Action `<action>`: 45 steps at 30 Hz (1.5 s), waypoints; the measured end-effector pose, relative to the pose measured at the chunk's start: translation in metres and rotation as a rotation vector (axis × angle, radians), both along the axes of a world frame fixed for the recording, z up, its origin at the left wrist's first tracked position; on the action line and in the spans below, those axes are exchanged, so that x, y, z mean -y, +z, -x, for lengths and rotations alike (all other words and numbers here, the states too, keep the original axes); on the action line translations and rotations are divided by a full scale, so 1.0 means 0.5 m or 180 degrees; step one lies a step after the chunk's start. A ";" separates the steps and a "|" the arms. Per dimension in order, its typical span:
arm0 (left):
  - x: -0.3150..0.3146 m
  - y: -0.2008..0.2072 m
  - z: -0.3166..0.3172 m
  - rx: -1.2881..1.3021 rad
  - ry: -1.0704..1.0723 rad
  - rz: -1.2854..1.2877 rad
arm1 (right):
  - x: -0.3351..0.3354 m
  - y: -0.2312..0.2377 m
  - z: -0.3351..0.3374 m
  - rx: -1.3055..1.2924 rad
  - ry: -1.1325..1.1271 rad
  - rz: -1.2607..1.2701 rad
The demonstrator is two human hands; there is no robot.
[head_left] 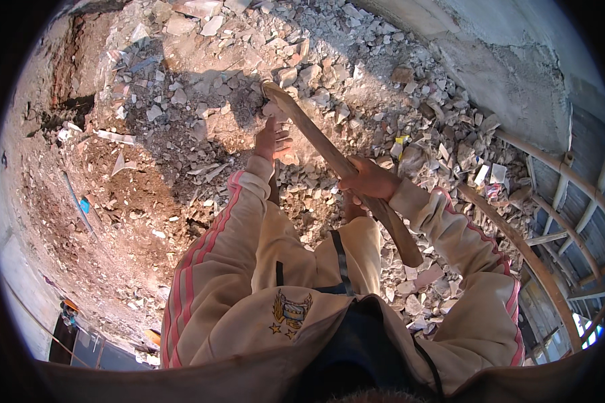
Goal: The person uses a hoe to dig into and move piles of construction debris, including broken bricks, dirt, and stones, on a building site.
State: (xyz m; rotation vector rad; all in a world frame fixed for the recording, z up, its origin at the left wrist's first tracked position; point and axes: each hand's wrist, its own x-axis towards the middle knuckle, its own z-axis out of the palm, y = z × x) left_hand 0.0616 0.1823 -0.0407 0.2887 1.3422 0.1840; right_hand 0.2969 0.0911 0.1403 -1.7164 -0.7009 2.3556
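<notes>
Right hand (370, 180) is closed around a long wooden handle (336, 161) running toward 11 o'clock, its far end buried in the rubble (356, 74). Left hand (272, 140), fingers spread and empty, touches stones beside it. Rubble heap looks largely undisturbed; most work remains.

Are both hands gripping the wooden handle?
No, only the right hand grips the wooden handle; the left hand is open beside it.

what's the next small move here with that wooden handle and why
Probably close the left hand around the long wooden tool handle before pulling. The right hand already grips it mid-shaft, while the left hand sits open-fingered beside its upper part, and its far end is down in the grey broken rubble.
</notes>
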 end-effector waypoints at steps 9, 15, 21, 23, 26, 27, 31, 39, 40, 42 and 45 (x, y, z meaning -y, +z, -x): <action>0.005 0.042 -0.360 0.0232 0.0393 -0.0532 | 0.224 0.098 -0.459 0.1873 0.1701 -0.1938; 0.442 0.316 -0.868 0.1842 0.0315 0.0983 | 0.695 0.515 -0.729 0.4538 0.1368 -0.0626; 0.619 0.438 -0.948 0.2858 -0.0455 0.1305 | 0.943 0.648 -0.690 0.5093 0.0656 0.0183; 0.603 0.379 -0.900 0.2625 -0.0656 0.1288 | 1.021 0.552 -0.647 0.4811 -0.0132 0.0037; 0.503 0.288 -0.759 0.2086 -0.0764 0.0786 | 0.937 0.387 -0.554 0.4566 0.0248 -0.0493; 0.475 0.266 -0.705 0.1880 -0.0785 0.0721 | 0.918 0.339 -0.515 0.4557 0.0212 -0.0665; 0.371 0.172 -0.471 0.1052 -0.0866 0.0622 | 0.844 0.144 -0.360 0.3565 0.0270 -0.0270; 0.285 0.047 -0.170 0.0185 -0.0958 0.0402 | 0.573 -0.003 -0.159 0.1270 0.0424 -0.0361; 0.288 0.029 -0.166 0.0270 -0.1032 0.0287 | 0.550 -0.030 -0.139 0.0893 0.0227 -0.0366; 0.308 0.009 -0.179 0.0291 -0.1131 0.0016 | 0.495 -0.075 -0.099 0.0668 -0.0496 -0.0167; 0.319 0.032 -0.254 0.0398 -0.1555 -0.0010 | 0.417 -0.141 -0.087 0.0932 -0.0961 -0.0180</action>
